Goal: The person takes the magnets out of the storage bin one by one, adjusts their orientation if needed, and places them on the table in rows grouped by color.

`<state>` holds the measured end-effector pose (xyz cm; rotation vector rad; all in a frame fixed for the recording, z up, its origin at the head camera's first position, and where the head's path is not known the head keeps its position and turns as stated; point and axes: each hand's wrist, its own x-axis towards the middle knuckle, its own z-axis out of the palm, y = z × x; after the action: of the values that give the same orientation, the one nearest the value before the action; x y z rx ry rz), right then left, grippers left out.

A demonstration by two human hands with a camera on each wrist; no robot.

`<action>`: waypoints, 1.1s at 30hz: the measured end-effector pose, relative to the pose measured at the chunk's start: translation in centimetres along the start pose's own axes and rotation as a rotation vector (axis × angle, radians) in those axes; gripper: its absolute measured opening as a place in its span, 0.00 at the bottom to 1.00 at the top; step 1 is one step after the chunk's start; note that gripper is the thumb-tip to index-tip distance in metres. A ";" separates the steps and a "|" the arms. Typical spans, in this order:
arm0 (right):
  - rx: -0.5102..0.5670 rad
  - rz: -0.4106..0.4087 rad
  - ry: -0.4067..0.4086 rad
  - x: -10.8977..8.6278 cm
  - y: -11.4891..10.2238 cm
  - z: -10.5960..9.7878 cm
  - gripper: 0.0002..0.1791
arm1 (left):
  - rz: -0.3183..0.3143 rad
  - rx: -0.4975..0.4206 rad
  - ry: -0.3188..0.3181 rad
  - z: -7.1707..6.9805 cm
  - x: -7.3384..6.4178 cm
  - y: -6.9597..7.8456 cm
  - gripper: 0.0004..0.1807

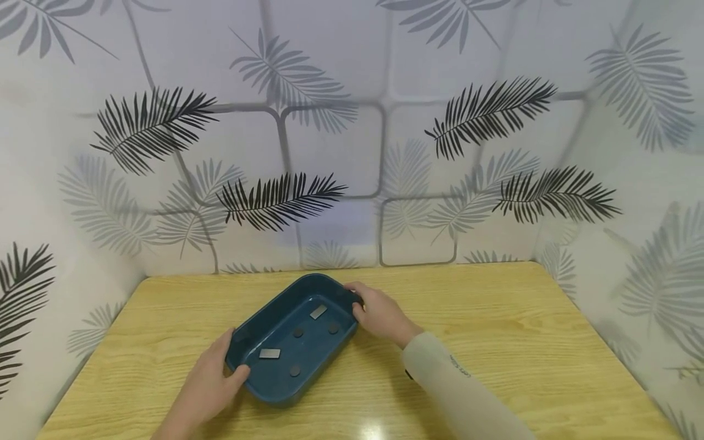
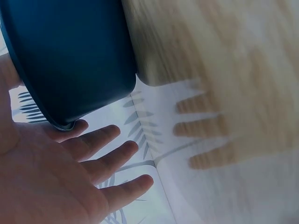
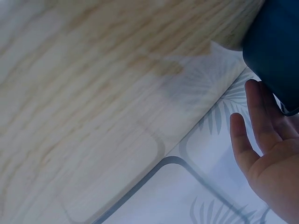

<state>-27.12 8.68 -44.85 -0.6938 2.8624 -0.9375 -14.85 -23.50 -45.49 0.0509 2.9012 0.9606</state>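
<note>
A: Head view. Where is the tray?

B: The blue tray [image 1: 332, 355] sits at 7 o'clock from the view's centre, over the wooden surface [image 1: 522, 336], its long axis running from 1 to 7. Whether its whole base touches the wood, I cannot tell.

A: Hands?

B: Both grip it. The left hand [image 1: 206, 382] has the 8 o'clock end, thumb over the rim, fingers outside. The right hand [image 1: 382, 315] holds the 2 o'clock corner, thumb hooked at the rim. A pale sleeve [image 1: 467, 391] with small lettering covers the right forearm.

A: Contents, by clock about the tray's middle?

B: One silvery rectangle [image 1: 318, 311] at 1, another [image 1: 269, 353] between 8 and 9. Of the round dark discs, one [image 1: 299, 332] lies near the middle, one [image 1: 333, 329] at 2, one [image 1: 295, 371] at 6. Leaf-patterned wall [image 1: 341, 238] rises at 12.

A: Left wrist view?

B: Tray at 10 o'clock, the left hand at 8. Its index fingertip is by the rim corner; three other fingers extend apart from the tray, mirrored in the glossy surface toward 3.

A: Right wrist view?

B: Tray at 2, cut by the frame; the right hand at 4, a fingertip beside the outer side. Its thumb is out of sight here.
</note>
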 end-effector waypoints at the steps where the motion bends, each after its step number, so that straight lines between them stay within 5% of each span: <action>1: 0.002 -0.002 -0.005 -0.1 0.0 0.0 0.26 | -0.001 -0.006 -0.005 0.0 0.1 0.0 0.43; 33: 0.102 0.085 -0.069 -2.1 -0.2 0.0 0.27 | 0.001 -0.198 -0.132 -0.7 2.0 -1.2 0.43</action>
<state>-25.14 9.44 -44.87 -0.5782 2.7381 -1.0181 -16.89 -24.75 -45.77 0.0982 2.6741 1.1909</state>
